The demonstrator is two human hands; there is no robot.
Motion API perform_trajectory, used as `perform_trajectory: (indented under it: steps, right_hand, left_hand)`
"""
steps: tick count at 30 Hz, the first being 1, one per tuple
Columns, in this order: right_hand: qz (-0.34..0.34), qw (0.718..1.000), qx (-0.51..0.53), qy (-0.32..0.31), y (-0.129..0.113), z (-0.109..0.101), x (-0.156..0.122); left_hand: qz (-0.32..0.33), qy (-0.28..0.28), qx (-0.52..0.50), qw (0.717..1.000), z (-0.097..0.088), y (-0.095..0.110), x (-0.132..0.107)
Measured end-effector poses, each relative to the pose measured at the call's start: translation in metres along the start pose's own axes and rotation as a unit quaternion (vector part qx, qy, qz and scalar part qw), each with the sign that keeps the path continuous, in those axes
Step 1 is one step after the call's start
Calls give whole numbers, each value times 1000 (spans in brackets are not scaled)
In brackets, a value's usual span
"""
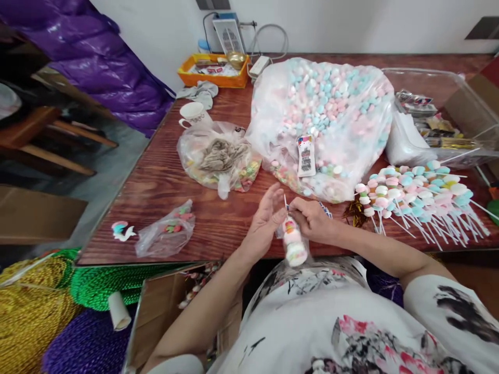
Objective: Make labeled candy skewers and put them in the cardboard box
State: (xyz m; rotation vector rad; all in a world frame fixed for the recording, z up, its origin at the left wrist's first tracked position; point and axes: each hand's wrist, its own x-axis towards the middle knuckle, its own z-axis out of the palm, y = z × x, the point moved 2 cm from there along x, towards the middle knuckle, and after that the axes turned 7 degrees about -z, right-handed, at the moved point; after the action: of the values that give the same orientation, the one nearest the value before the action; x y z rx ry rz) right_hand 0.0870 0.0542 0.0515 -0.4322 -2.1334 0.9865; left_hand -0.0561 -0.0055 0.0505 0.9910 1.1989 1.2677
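Observation:
Marshmallows threaded on a white stick (295,246) hang in a clear wrapper near the table's front edge, their lower end towards my body. My right hand (310,218) is closed, its fingers pinching the neck of the wrapper by the stick. At the other side of that neck, my left hand (268,215) presses with its thumb, the longer fingers loosely curved around. A small blue-and-white piece (325,210) shows just past my right knuckles. A large clear bag of pastel marshmallows (331,109) lies beyond both hands, with a printed label card (306,156) on it.
Finished marshmallow sticks (421,197) are piled at the right, before a clear plastic bin (440,111). Leftward are a bag with a brown cloth (222,156), a mug (195,114), a small bag of candies (167,231) and an orange tray (214,78). Bead strands (101,291) sit below the edge.

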Motion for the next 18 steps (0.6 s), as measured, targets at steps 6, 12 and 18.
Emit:
perform_trajectory:
  steps: [6, 12, 18]
  right_hand:
    - [69, 987, 105, 104, -5, 8, -5]
    - [326, 778, 537, 22, 0, 37, -17]
    - [334, 802, 495, 28, -1, 41, -39]
  left_hand:
    - [-76, -73, 12, 994, 3, -20, -24]
    - [64, 53, 328, 941, -1, -16, -47]
    - [-17, 33, 472, 881, -80, 8, -100]
